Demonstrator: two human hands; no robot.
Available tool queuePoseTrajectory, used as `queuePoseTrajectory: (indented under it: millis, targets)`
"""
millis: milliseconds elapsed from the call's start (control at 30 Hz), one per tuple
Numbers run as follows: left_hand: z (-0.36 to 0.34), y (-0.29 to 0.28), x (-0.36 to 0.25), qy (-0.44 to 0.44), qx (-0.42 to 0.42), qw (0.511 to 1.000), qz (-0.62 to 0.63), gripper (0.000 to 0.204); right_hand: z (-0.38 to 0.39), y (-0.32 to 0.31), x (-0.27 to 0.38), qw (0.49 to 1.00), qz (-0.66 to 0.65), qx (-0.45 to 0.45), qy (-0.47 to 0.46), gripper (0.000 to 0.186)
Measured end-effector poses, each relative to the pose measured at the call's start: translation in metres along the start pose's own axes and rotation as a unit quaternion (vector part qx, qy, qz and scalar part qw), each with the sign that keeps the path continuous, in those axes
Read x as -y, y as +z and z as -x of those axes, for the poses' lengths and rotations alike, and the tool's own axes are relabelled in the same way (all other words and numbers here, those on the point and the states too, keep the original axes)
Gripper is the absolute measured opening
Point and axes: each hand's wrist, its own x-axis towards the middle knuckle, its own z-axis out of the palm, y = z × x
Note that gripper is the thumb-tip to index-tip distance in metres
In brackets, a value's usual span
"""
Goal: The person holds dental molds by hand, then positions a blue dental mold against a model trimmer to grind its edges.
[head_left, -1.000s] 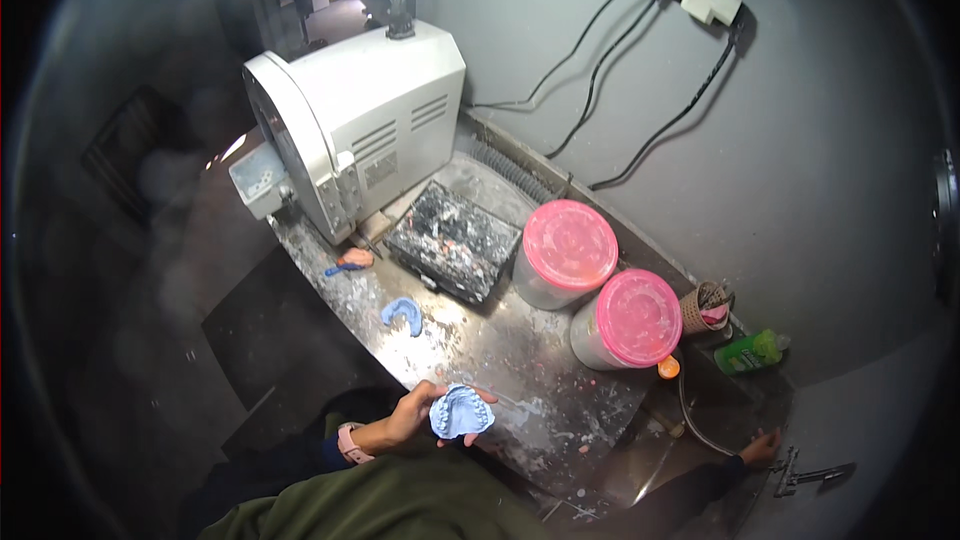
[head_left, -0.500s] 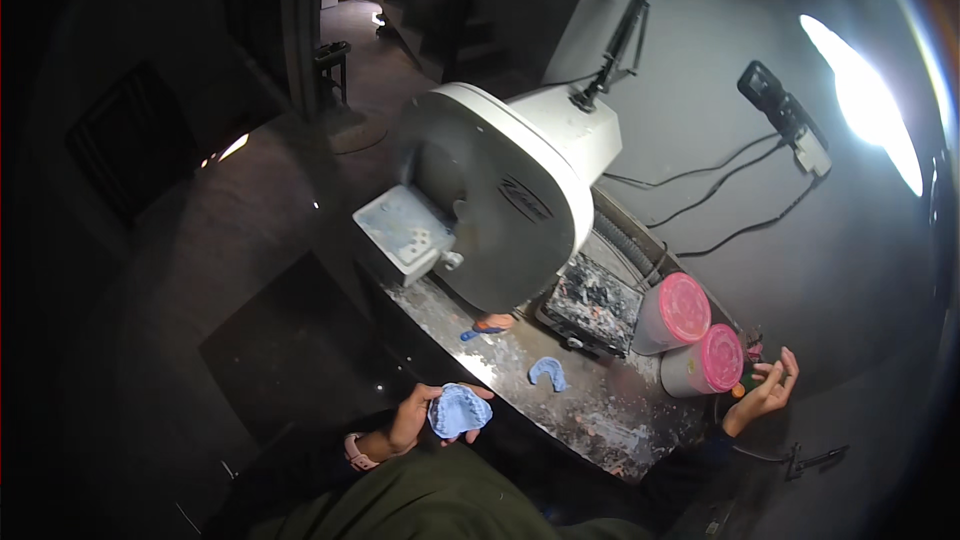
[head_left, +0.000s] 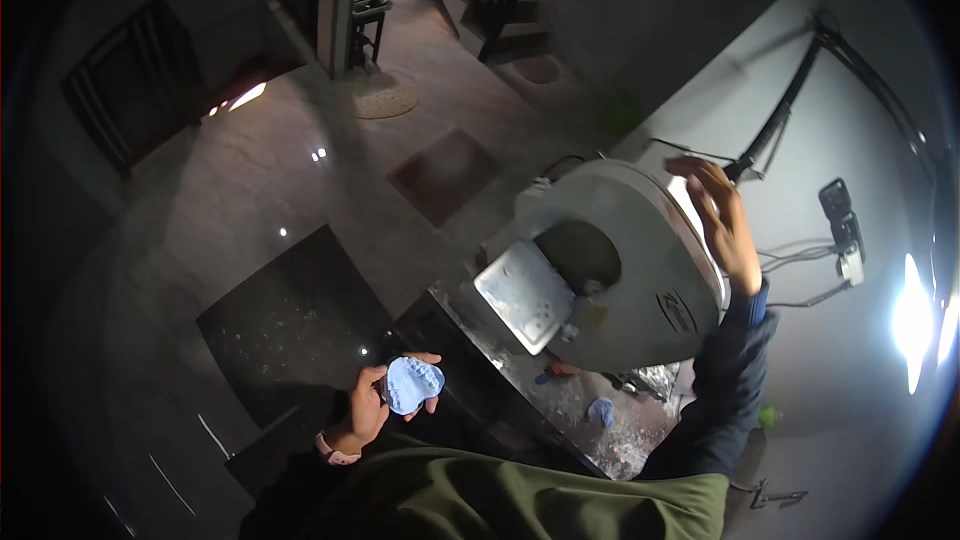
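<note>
A pale blue dental cast (head_left: pixel 412 385), horseshoe-shaped with tooth forms showing, rests in my left hand (head_left: pixel 366 405). My fingers are closed round its sides, low in front of me. My right hand (head_left: pixel 728 230) is raised at the far right rim of the grey-white model trimmer (head_left: pixel 640 270). Its fingers are stretched and apart, with nothing in them; whether they touch the housing I cannot tell. In front of the trimmer's round opening sits its white work table (head_left: pixel 525 295), smeared with residue. A small blue curved piece (head_left: pixel 600 412) lies on the bench.
Grit and plaster stains cover the dark bench (head_left: pixel 630 440). A tool with blue and orange parts (head_left: pixel 558 371) lies near the trimmer's base. A bright lamp (head_left: pixel 912 325) shines at the right, beside a wall socket with cables (head_left: pixel 843 225). Left of the bench is a dark panel (head_left: pixel 300 325).
My right hand has moved up from beside the pink-lidded tubs to the trimmer's rim, and my arm now covers the tubs. The view has swung left. The cast stays in my left hand.
</note>
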Motion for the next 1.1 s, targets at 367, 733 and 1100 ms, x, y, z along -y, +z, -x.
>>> queuePoseTrajectory:
  millis: [367,733,1100]
  targets:
    - [-0.081,-0.111,-0.144,0.066,-0.181,0.98,0.053,0.062,-0.24,0.221,-0.11,0.658,0.095,0.746,0.025,0.046]
    - [-0.228,-0.252,-0.335,0.091,-0.049,0.991,0.089,0.065,-0.334,0.24,-0.072,0.777,0.119,0.6,0.148,0.059]
    - [-0.428,-0.152,-0.356,-0.042,0.076,0.996,0.011,0.071,-0.39,0.103,-0.189,0.876,-0.006,0.442,0.193,0.037]
